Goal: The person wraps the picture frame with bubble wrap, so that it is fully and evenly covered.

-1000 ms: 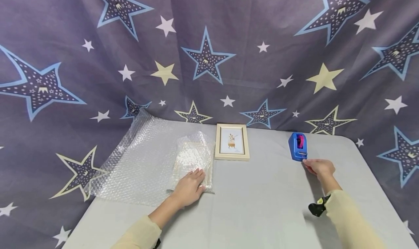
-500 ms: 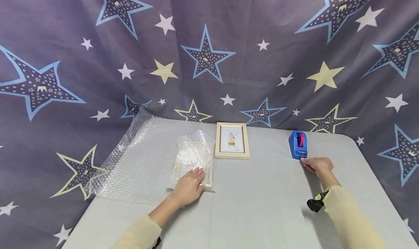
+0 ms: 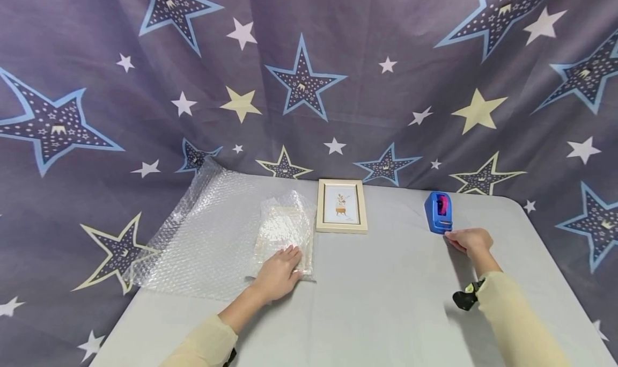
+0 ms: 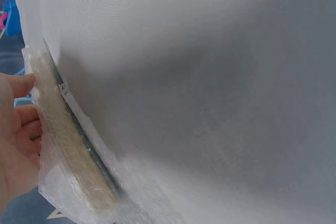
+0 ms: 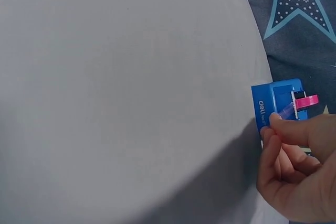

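Observation:
My left hand (image 3: 279, 274) rests with straight fingers on a frame wrapped in bubble wrap (image 3: 284, 230). The left wrist view shows the wrapped frame's pale edge (image 4: 68, 135) inside the clear plastic, thumb at its side. On the right, my right hand (image 3: 472, 242) is at the front end of a blue tape dispenser (image 3: 438, 222). In the right wrist view, thumb and forefinger pinch the end of a strip of clear tape (image 5: 286, 110), which runs back to the dispenser's cutter. A pink roll core (image 5: 307, 100) shows in the dispenser.
A cream picture frame (image 3: 341, 227) with a plant print lies beside the wrapped one. A wide sheet of bubble wrap (image 3: 193, 243) spreads left from the bundle, overhanging the left edge of the white-covered table (image 3: 376, 302). A star-patterned curtain (image 3: 357, 115) hangs behind.

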Demonstrator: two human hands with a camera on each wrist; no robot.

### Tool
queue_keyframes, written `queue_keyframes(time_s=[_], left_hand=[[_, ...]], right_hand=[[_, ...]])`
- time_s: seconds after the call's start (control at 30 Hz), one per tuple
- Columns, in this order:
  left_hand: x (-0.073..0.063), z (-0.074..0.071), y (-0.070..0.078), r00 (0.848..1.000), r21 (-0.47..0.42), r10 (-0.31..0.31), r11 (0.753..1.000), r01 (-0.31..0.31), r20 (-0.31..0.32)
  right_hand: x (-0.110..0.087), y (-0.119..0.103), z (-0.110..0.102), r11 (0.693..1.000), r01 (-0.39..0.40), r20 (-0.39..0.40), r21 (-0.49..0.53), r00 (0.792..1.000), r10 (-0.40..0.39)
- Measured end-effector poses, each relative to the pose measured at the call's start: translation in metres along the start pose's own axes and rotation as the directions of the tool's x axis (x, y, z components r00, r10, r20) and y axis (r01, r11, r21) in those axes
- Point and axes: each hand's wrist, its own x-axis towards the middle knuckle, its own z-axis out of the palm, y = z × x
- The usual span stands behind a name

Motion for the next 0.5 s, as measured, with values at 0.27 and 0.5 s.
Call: queue_keyframes(time_s=[0.27,0.5], left_hand=[[-0.0006,-0.0017,-0.0003,1.000,-0.002,0.005,1.000,-0.006,-0.007],[-0.0022,-0.0029,0.0006,1.000,-0.005,-0.004,1.000,0.004,0.008]], right_hand=[[-0.0050,-0.0031,-0.0054,0.866,0.225,-0.052,-0.447,0.960,-0.277],[-0.0022,-0.0059,-0.0029,0.903,0.146,-0.019,-0.403,0.986,-0.168]])
